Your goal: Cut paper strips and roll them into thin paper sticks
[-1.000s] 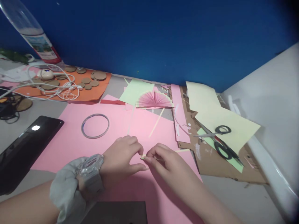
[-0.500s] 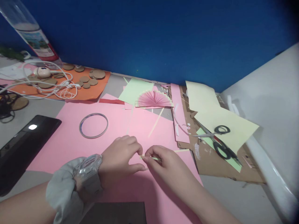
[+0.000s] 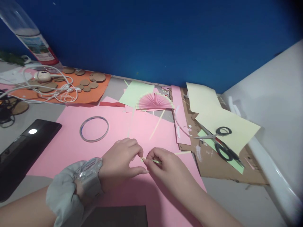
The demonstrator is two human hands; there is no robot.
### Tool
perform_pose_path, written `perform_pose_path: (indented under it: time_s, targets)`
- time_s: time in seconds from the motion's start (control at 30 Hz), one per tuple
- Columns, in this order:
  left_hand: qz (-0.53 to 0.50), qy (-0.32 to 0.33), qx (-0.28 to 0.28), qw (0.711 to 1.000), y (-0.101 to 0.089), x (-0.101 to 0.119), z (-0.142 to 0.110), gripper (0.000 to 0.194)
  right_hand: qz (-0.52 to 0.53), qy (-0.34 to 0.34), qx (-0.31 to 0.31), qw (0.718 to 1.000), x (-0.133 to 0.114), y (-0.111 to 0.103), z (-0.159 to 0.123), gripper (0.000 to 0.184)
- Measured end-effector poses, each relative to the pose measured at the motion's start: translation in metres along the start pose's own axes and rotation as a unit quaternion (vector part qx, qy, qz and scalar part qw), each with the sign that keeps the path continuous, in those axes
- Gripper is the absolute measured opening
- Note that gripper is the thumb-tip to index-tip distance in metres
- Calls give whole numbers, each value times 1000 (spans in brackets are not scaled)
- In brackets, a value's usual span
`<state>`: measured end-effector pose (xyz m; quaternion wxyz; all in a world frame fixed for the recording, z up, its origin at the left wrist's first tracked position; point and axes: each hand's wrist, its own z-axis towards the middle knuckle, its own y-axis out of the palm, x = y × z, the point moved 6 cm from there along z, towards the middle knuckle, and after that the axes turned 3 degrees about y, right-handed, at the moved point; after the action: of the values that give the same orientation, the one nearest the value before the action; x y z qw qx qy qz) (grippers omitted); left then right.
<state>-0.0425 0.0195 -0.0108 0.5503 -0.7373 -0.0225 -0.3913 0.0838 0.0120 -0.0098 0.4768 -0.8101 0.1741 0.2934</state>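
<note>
Over the pink paper sheet [image 3: 68,154], my right hand [image 3: 167,164] pinches a thin pale-green paper strip [image 3: 156,161] between thumb and fingers. The strip's near end pokes out toward my left hand [image 3: 124,159]. That hand is open, its thumb held apart from its curled fingers, with a fingertip close to the strip's end; whether it touches is too small to tell. A grey scrunchie [image 3: 65,195] and a clear watch [image 3: 91,171] are on my left wrist. Beyond the hands lie a pale strip [image 3: 157,124] and a pink folded paper fan [image 3: 155,101].
A tape ring [image 3: 81,134] and a black phone [image 3: 28,151] lie at left. Black-handled scissors [image 3: 223,130] rest on yellow paper [image 3: 233,121] and cardboard [image 3: 220,173] at right. A bottle [image 3: 38,44], white cables [image 3: 71,86] and cardboard discs [image 3: 98,77] are at back left.
Both hands stay nearly in place, with only a slight shift of the fingers at the strip. The whole view has moved a little.
</note>
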Motion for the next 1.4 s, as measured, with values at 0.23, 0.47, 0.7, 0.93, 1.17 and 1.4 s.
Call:
perform_pose_path:
  time_s: [0.23,0.47,0.7,0.93,1.17,1.4]
  targets:
    - [-4,3,5,1000,0,0,-1,36,-6,2,3,1000,-1,-1,0,15]
    - [-4,6,5,1000,-1,1,-2,32,-19,-3,9,1000,-1,1,-1,15]
    - [-3,9,7,1000,-7,7,-4,14,-31,-8,17,999,-2,1,-1,15]
    - [1,10,6,1000,-6,7,-4,14,-34,-6,18,999,-2,1,-2,16]
    - [-9,-22,19,1000,-7,4,-4,15,-34,0,20,999,-2,1,-2,13]
    - [-28,-48,28,998,-7,3,-3,17,-33,1,17,999,0,2,0,13]
